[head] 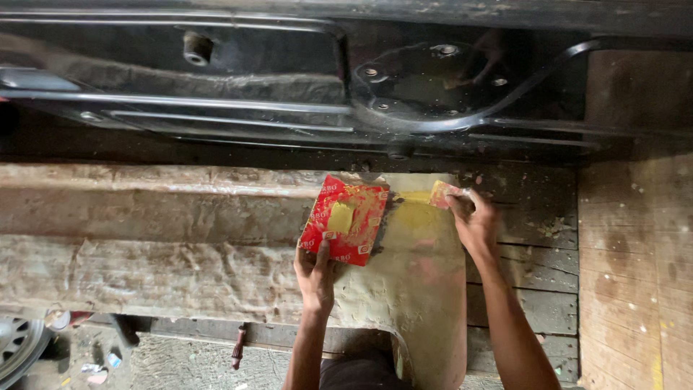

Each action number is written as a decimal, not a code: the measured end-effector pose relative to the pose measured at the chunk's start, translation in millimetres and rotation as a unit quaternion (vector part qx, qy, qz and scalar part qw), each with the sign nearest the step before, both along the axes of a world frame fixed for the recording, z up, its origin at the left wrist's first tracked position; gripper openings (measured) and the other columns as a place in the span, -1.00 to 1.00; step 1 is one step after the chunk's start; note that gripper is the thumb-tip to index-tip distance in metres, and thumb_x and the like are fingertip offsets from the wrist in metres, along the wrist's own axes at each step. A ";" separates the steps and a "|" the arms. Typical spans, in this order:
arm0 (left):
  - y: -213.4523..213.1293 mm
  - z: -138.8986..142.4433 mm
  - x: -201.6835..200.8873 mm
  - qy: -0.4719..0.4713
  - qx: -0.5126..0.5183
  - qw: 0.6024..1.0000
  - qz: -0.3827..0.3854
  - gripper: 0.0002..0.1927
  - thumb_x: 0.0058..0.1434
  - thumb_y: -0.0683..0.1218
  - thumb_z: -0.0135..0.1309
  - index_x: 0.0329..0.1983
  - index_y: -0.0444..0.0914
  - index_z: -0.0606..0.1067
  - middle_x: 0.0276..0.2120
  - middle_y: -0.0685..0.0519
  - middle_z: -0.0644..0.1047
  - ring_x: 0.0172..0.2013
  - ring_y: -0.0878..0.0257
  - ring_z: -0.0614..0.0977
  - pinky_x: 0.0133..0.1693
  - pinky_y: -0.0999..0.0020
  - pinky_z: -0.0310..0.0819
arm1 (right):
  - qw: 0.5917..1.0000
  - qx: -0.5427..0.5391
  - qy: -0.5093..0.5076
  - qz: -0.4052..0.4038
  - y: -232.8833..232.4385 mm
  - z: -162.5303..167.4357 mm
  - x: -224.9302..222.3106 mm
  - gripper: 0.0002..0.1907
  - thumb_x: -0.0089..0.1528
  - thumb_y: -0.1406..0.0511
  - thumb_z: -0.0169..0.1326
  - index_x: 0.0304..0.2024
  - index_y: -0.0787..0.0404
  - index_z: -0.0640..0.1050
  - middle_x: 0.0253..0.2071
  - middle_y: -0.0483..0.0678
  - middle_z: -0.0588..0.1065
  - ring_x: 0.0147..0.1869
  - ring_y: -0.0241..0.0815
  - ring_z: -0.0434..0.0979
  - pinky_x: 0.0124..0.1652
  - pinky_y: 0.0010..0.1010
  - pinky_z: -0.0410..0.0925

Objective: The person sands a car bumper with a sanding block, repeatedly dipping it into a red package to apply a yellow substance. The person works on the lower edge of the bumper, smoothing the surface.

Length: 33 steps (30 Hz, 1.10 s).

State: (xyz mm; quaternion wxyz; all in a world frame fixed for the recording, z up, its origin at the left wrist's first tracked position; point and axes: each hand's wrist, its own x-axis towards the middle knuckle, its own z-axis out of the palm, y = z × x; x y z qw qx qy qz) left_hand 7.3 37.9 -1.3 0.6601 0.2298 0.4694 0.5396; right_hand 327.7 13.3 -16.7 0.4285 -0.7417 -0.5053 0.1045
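Below, the left hand (315, 273) grips a red card (344, 219) holding a dab of yellow putty (340, 217). Just beside it, the right hand (473, 220) pinches a small scraper (442, 193) against a putty-smeared panel (419, 267) on the wooden bench (144, 238).

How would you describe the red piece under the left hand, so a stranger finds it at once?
Below the black metal car underbody lies a pale, filler-coated curved panel. At its upper left edge, the left hand holds a flat red cardboard piece, the only one bearing a yellow putty blob.
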 end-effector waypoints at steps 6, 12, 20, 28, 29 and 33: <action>0.1 1.2 -0.3 0.022 -0.023 0.999 0.003 -0.64 0.28 -0.16 0.11 0.14 -0.28 0.42 -0.13 -0.05 0.61 -0.18 0.19 0.68 -0.21 0.21 0.72 | 0.996 0.004 -0.070 -0.053 -9.5 1.9 19.1 -0.79 0.35 0.26 0.24 -0.07 0.27 0.64 -0.29 0.03 0.61 -0.28 -0.18 0.60 -0.31 -0.37 0.43; 0.7 -2.4 1.0 0.013 0.022 1.000 0.012 -0.64 0.34 -0.15 0.15 0.17 -0.32 0.44 -0.07 -0.03 0.61 -0.15 0.25 0.64 -0.16 0.29 0.66 | 0.998 -0.001 0.008 -0.067 -21.7 10.3 34.5 -0.82 0.40 0.28 0.15 -0.01 0.25 0.62 -0.25 -0.03 0.62 -0.30 -0.27 0.58 -0.36 -0.45 0.39; 0.7 -2.2 -0.5 0.012 -0.015 1.000 0.003 -0.65 0.31 -0.14 0.13 0.14 -0.29 0.42 -0.13 -0.03 0.60 -0.21 0.25 0.65 -0.22 0.27 0.66 | 0.999 -0.003 -0.025 0.037 5.5 1.6 -0.8 -0.82 0.35 0.28 0.24 -0.10 0.28 0.64 -0.29 0.03 0.61 -0.31 -0.22 0.57 -0.35 -0.38 0.45; -1.0 -1.1 0.1 0.005 -0.007 1.000 -0.003 -0.63 0.31 -0.13 0.16 0.15 -0.30 0.42 -0.15 -0.04 0.60 -0.21 0.22 0.64 -0.22 0.25 0.68 | 0.995 0.092 -0.032 0.012 -19.7 2.2 27.6 -0.78 0.52 0.25 0.11 0.05 0.31 0.57 -0.08 0.07 0.62 -0.07 -0.18 0.67 -0.16 -0.41 0.57; -0.7 -0.2 0.2 0.010 -0.017 1.000 -0.001 -0.63 0.29 -0.12 0.16 0.14 -0.29 0.42 -0.16 -0.03 0.60 -0.22 0.22 0.65 -0.23 0.22 0.70 | 0.996 0.070 -0.049 -0.019 -20.4 4.0 28.6 -0.78 0.48 0.25 0.14 0.02 0.30 0.58 -0.15 0.06 0.62 -0.16 -0.18 0.64 -0.23 -0.39 0.53; -0.7 1.9 0.8 0.034 -0.053 0.998 -0.004 -0.61 0.25 -0.10 0.17 0.13 -0.26 0.43 -0.21 -0.05 0.60 -0.27 0.17 0.65 -0.25 0.14 0.75 | 0.998 -0.022 -0.010 -0.053 -16.9 9.6 21.1 -0.79 0.40 0.25 0.16 -0.05 0.27 0.61 -0.28 0.02 0.62 -0.46 -0.23 0.54 -0.53 -0.39 0.39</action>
